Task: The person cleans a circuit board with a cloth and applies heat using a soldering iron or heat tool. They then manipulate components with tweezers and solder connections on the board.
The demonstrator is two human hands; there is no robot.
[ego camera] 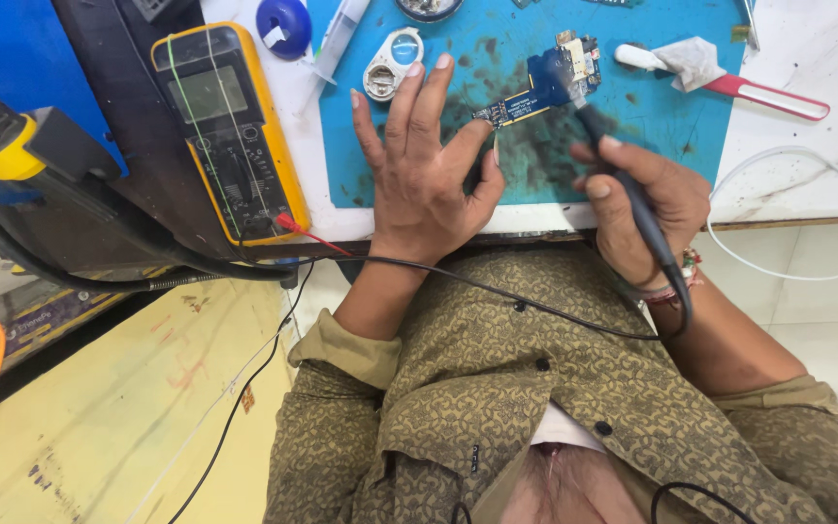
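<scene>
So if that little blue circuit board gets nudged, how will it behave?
The blue circuit board looks thin and stiff, probably light, so it would likely slide on the mat; the left hand pins one end. Its connector end looks fragile.

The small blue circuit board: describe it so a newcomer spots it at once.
On the teal work mat, look between the two hands. The small blue circuit board lies slantwise, the left hand pinning its lower end. Unlike its neighbours, it is narrow, blue, with metal parts at its upper end.
</scene>
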